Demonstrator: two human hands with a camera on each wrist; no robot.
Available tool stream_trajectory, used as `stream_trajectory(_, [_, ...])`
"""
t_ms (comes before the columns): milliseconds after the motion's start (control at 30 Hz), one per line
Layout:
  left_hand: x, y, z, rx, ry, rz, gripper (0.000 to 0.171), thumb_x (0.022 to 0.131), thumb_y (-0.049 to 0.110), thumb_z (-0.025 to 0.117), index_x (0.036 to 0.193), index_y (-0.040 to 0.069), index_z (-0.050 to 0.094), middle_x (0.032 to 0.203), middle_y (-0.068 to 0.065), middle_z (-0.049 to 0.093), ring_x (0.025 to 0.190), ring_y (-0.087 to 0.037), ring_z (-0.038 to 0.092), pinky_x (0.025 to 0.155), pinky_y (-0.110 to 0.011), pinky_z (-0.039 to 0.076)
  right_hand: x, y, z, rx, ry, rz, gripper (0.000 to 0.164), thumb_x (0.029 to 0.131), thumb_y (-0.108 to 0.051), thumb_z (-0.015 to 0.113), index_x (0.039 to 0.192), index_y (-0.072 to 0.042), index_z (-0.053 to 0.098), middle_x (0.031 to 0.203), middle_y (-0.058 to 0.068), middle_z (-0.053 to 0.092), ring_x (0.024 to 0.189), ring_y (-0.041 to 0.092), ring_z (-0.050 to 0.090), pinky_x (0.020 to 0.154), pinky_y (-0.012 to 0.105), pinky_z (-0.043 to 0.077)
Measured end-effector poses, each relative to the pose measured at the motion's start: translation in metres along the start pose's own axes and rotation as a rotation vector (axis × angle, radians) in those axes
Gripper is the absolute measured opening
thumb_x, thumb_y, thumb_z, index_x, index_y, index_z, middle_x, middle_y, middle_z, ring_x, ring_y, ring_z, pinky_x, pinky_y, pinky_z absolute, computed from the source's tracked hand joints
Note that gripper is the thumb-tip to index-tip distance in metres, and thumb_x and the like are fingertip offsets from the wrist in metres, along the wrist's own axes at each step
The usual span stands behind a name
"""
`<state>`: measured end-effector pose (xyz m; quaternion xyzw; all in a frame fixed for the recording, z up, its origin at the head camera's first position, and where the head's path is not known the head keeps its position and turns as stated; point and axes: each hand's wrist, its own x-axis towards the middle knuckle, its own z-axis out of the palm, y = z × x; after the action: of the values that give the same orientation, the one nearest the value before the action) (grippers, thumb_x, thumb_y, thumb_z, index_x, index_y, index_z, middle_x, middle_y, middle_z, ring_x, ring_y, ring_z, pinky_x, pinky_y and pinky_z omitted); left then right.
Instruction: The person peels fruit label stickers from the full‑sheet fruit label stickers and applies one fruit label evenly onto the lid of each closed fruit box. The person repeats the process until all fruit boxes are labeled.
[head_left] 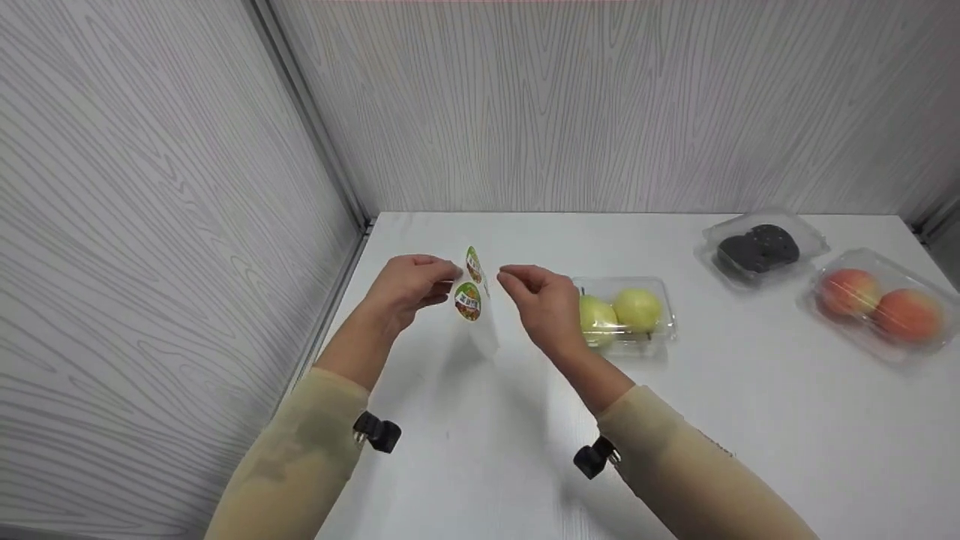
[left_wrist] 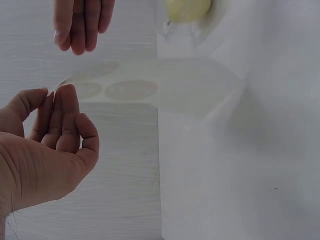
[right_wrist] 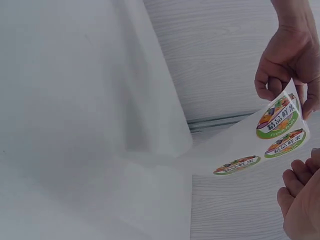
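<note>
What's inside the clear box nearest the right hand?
Two yellow-green fruits show through the clear box. The right hand covers part of its left end in the head view, so whatever lies behind it there cannot be seen.

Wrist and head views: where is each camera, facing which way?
Head: worn there, facing forward and down at the sticker sheet; left hand, right hand and sleeves show.
Left wrist: worn there, facing the sheet's back; both hands show.
Right wrist: worn there, facing the labels; both hands show.
Both wrist views share the sheet.
</note>
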<state>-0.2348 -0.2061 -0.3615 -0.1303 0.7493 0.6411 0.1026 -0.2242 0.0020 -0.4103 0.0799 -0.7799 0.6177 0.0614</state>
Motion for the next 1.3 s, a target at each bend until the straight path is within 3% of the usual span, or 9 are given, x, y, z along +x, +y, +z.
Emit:
stream_trajectory(267, [-0.005,-0.005,0.030,-0.087,-0.012,0.073,0.016,0.093,0.011,0.078,0.104,-0.001,0.080,0.106,-0.012,0.075,0.098,-0.022,0.070,0.096,-0.033,0.058,0.013,-0.012,-0.018,0.072,-0.039,0.055,0.022,0.101,-0.022,0.075,0.116,-0.006,0.082,0.108,0.005,0.080,0.106,0.018,0.072,0.093,0.036,0.057])
stream_trajectory(467, [-0.002,-0.010,0.051,-0.149,-0.037,0.097,0.016,0.093,0.009,0.078,0.105,-0.002,0.079,0.110,-0.013,0.075,0.102,-0.024,0.069,0.099,-0.034,0.056,0.016,-0.008,-0.029,0.089,-0.070,0.074,0.023,0.102,-0.022,0.074,0.117,-0.006,0.082,0.110,0.006,0.080,0.106,0.018,0.072,0.096,0.035,0.055])
stream_trajectory(633, [-0.001,-0.013,0.066,-0.143,-0.043,0.113,0.014,0.093,0.010,0.078,0.103,0.001,0.081,0.113,-0.011,0.075,0.108,-0.025,0.068,0.102,-0.035,0.053,0.017,-0.001,-0.036,0.101,-0.073,0.076,0.022,0.102,-0.021,0.074,0.116,-0.007,0.082,0.110,0.005,0.080,0.108,0.018,0.072,0.100,0.037,0.055])
stream_trajectory(833, [0.000,-0.017,0.078,-0.136,-0.044,0.130,0.012,0.093,0.010,0.078,0.101,0.002,0.082,0.115,-0.008,0.075,0.111,-0.025,0.068,0.103,-0.036,0.053,0.016,0.005,-0.042,0.066,-0.042,0.097,0.023,0.101,-0.023,0.076,0.115,-0.007,0.083,0.110,0.006,0.080,0.105,0.017,0.071,0.092,0.032,0.055])
stream_trajectory(1300, [0.004,-0.017,0.090,-0.105,-0.030,0.123,0.009,0.094,0.011,0.078,0.098,0.005,0.081,0.113,-0.007,0.075,0.108,-0.023,0.067,0.104,-0.039,0.052,0.014,0.014,-0.051,0.090,-0.057,0.115,0.023,0.102,-0.023,0.074,0.115,-0.006,0.082,0.110,0.007,0.079,0.111,0.020,0.070,0.102,0.040,0.053])
